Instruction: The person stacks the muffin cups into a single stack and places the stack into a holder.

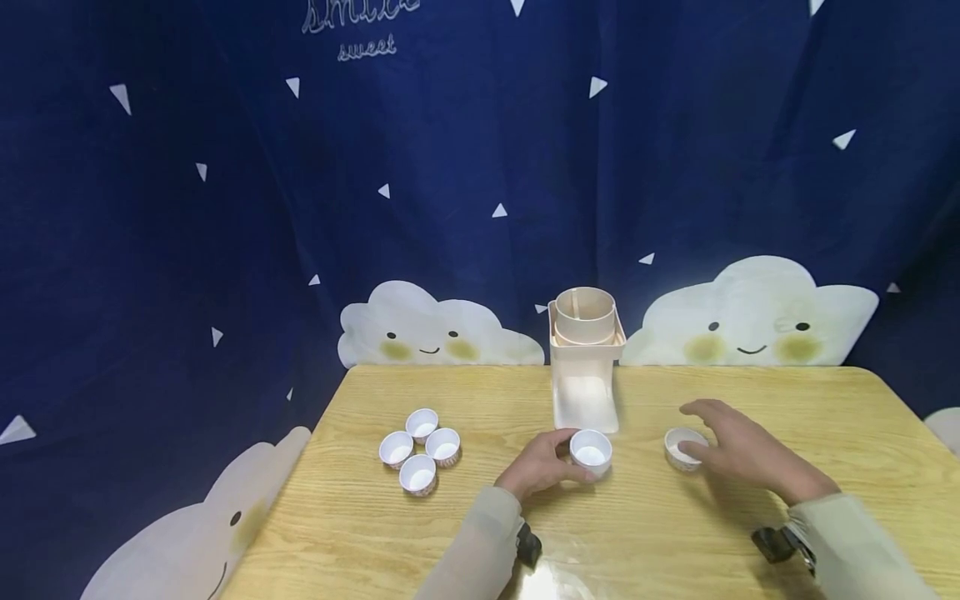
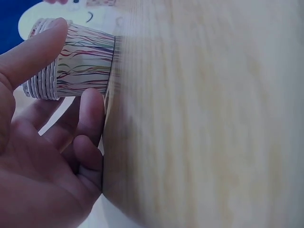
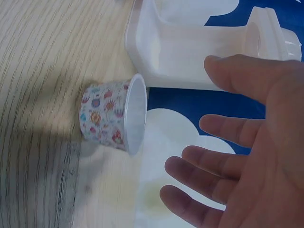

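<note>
My left hand (image 1: 543, 467) grips a stack of nested paper baking cups (image 1: 591, 452), with the thumb on the rims and the fingers along the other side. In the left wrist view the stack (image 2: 85, 64) shows several rims and wavy coloured stripes; its base is at the wooden tabletop. My right hand (image 1: 750, 450) is over a single baking cup (image 1: 677, 440) standing upright. The right wrist view shows this cup (image 3: 107, 114) with a small colourful print. There the right fingers (image 3: 209, 166) are spread and apart from it.
A cream plastic holder (image 1: 583, 375) with a round tube on top stands at the table's back, just beyond the stack. Several baking cups (image 1: 417, 475) stand close together on the left of the wooden table (image 1: 337, 533). A dark blue curtain (image 1: 450, 125) hangs behind.
</note>
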Motion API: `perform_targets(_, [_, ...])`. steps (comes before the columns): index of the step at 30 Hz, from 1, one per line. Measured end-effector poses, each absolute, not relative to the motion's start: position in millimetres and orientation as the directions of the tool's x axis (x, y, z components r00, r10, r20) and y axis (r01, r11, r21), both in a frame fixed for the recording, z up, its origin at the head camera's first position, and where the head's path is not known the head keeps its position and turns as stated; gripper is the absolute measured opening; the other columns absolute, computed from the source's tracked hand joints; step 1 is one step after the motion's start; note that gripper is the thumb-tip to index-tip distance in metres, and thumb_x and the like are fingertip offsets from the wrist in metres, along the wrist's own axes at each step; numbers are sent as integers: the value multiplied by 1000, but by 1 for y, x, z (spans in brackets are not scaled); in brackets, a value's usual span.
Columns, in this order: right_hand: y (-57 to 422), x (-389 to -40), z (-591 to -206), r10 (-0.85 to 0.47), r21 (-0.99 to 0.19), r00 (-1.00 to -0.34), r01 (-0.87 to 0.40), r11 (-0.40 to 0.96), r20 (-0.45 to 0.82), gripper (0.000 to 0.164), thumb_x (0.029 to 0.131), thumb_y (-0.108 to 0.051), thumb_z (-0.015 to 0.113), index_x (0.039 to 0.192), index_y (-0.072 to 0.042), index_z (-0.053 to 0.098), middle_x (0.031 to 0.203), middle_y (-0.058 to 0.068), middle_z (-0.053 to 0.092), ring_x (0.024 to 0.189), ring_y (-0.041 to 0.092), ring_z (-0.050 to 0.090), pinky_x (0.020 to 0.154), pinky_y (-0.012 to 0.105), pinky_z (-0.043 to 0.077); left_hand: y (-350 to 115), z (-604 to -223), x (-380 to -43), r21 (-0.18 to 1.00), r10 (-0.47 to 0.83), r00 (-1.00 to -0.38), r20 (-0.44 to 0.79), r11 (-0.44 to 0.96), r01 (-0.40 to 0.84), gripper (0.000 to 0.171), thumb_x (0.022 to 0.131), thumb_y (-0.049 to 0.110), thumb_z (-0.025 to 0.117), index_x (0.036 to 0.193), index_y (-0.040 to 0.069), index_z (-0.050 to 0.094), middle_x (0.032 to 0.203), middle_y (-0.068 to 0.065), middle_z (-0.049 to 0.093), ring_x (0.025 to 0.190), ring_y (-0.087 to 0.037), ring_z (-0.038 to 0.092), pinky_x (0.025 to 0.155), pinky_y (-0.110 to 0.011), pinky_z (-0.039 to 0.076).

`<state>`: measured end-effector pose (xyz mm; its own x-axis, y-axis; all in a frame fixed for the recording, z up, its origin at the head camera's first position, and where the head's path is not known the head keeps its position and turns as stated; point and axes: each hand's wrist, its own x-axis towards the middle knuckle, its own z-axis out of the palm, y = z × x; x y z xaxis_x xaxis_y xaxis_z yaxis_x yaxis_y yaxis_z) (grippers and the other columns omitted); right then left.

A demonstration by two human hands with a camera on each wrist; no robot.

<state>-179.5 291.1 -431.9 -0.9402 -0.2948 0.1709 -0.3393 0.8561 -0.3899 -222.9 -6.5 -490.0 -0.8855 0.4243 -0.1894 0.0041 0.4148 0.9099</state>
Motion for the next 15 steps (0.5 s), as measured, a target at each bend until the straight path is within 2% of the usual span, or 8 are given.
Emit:
perform_targets(9, [298, -181, -438, -290, -393, -944, -330, 858, 159, 56, 87, -28, 74, 126, 8, 57, 128, 34, 56, 112, 49, 58, 92, 61, 49, -8, -491, -224, 910, 429, -885, -179, 414, 16, 58, 71, 11, 88, 123, 27, 68, 117, 8, 69, 117, -14, 58, 108, -44, 42])
perform_targets(15, [301, -181, -445, -272, -434, -956, -294, 852, 114, 56, 91, -28, 69, 128, 11, 54, 128, 37, 55, 111, 50, 58, 91, 61, 49, -8, -491, -223, 914, 433, -884, -178, 404, 14, 58, 71, 11, 88, 123, 27, 68, 115, 9, 70, 116, -12, 59, 109, -42, 42])
